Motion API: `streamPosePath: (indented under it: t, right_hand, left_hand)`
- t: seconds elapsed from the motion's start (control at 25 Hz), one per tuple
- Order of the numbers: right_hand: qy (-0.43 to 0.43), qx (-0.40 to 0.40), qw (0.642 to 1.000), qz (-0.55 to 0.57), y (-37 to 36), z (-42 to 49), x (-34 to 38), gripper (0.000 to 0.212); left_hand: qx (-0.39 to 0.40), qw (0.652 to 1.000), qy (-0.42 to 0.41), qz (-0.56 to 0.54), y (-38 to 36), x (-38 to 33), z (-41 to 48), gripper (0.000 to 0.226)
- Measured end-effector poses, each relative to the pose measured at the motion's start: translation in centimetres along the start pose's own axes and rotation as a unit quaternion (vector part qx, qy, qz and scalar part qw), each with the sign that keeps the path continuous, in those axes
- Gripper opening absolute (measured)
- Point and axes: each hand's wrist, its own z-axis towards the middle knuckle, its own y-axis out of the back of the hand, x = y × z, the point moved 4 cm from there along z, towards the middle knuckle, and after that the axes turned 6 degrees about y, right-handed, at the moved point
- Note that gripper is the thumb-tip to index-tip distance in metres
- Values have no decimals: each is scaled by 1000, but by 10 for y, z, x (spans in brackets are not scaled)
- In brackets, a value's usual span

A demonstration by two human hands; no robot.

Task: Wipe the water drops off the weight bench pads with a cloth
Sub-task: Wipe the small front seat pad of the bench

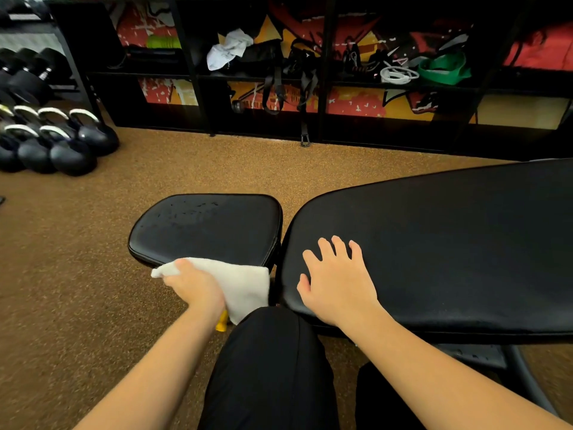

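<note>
Gripping a cloth (pixel 245 282), left hand (pixel 193 287) at wet seat pad (pixel 210 226).

My left hand (pixel 193 287) is curled closed, forearm stretched forward. My right hand (pixel 336 282) lies flat, fingers spread, palm down.

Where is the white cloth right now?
The cloth is in the left hand, low in the head view, at the near edge of the small seat pad, just left of the long back pad.
</note>
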Motion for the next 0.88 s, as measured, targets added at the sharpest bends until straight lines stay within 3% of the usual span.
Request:
streamPosePath:
  t: [0.08, 0.2, 0.32, 0.48, 0.6, 0.72, 0.8, 0.88]
  right_hand:
    - [1, -3, 1000, 3, 0, 0, 0, 61]
    - [-2, -3, 1000, 2, 0, 0, 0, 60]
    - [-2, 1, 1000, 8, -1, 0, -1, 60]
    - [-1, -1, 1000, 8, 0, 1, 0, 59]
    - [-2, 5, 1000, 13, 0, 0, 0, 58]
    - [-3, 3, 1000, 11, 1, 0, 0, 55]
    - [-4, 4, 1000, 9, 2, 0, 0, 55]
    - [-2, 5, 1000, 5, 2, 0, 0, 55]
  left_hand:
    - [-15, 999, 29, 42, 2, -19, 32, 59]
    - [-15, 986, -6, 167, 3, -53, 64, 52]
    - [-55, 976, -41, 206, 8, -84, 95, 48]
    - [18, 962, -93, 257, 3, -113, 137, 53]
    - [-12, 944, -135, 301, 3, -105, 112, 51]
    - [-45, 949, -156, 272, 10, -75, 67, 55]
    - [-2, 948, -176, 266, 11, -46, 42, 64]
    - [54, 911, -242, 330, 9, -24, 14, 60]
